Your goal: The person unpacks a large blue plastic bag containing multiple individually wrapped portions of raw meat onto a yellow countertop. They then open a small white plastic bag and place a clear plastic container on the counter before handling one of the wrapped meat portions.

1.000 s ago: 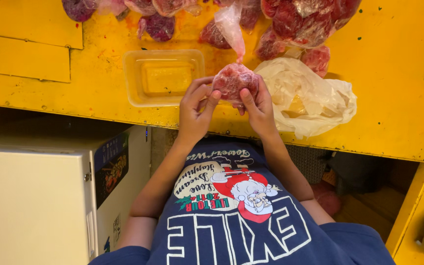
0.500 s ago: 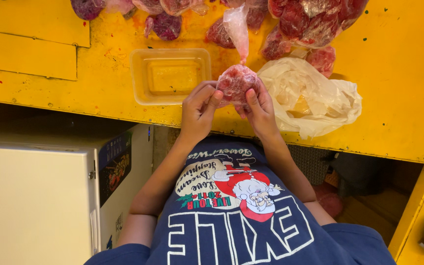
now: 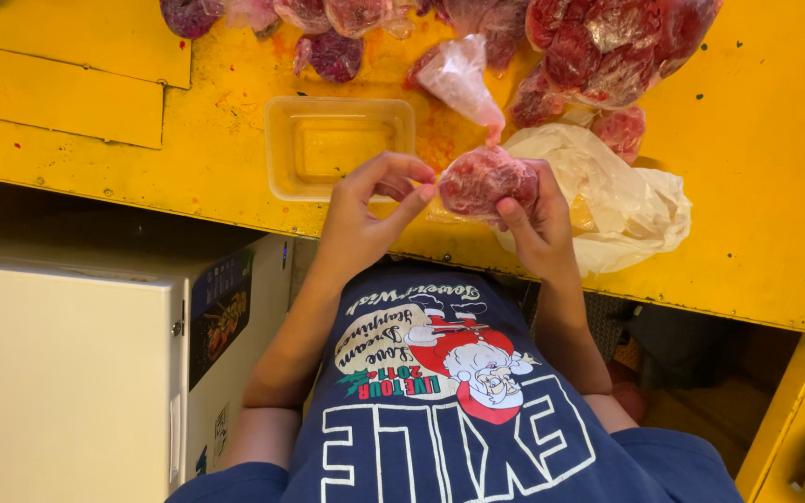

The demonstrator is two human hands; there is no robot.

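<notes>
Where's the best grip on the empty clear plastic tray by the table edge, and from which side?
Grip the clear tray by its near long rim, coming from the table's front edge, probably with the left hand already beside it. It sits flat, open side up, with a raised lip; the meat bags crowd its far side.

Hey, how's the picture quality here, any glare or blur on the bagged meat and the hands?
Head view: even, bright light; both hands, left and right, and the held bag of red meat look sharp; small glare spots on the bagged meat pile; the clear plastic tray shows faint reflections.
</notes>
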